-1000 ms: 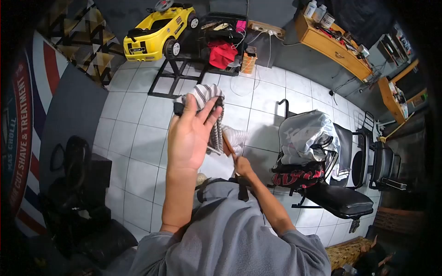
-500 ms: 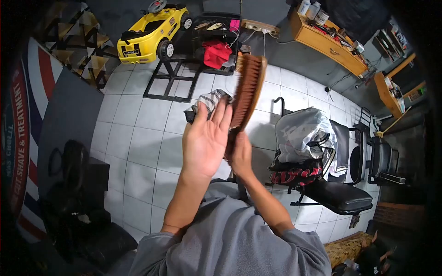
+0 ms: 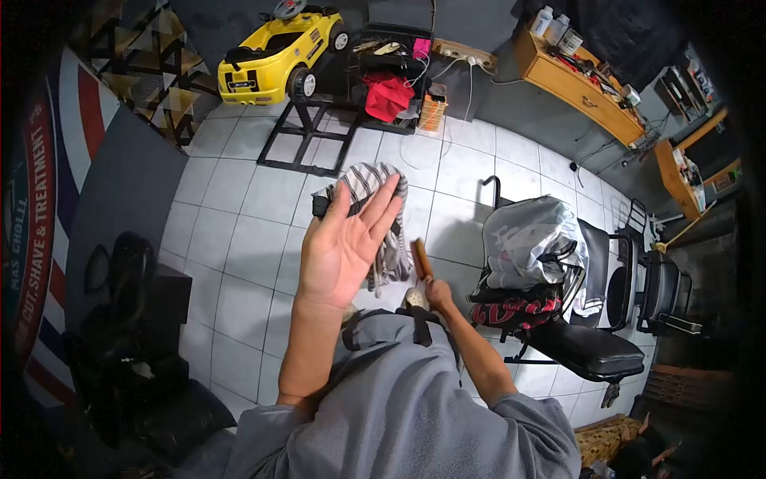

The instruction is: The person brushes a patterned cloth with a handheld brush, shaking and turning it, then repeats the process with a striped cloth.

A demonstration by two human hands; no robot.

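Note:
My left hand point(image 3: 343, 247) is raised in the middle with the palm up, fingers stretched out and thumb apart. Behind its fingers is a striped grey-and-white cloth point(image 3: 389, 251), with a dark part left of the thumb and folds hanging down on the right. Lower and to the right, my right hand point(image 3: 438, 294) is closed round the handle of a wooden brush point(image 3: 421, 260). The brush points up and away, right beside the hanging cloth, and its bristles are mostly turned out of view.
At right stands a black barber chair point(image 3: 594, 351) with a silver cape point(image 3: 531, 231) over it. A yellow toy car point(image 3: 279, 60), a black metal frame point(image 3: 307, 144) and a cart with red cloth point(image 3: 388, 96) are at the back. A wooden wall shelf point(image 3: 578, 92) holds bottles and tools.
The brush has swung down and away from beside my left fingers, with my right hand lower and further right. More of the striped cloth shows, hanging down. My left hand has shifted slightly left.

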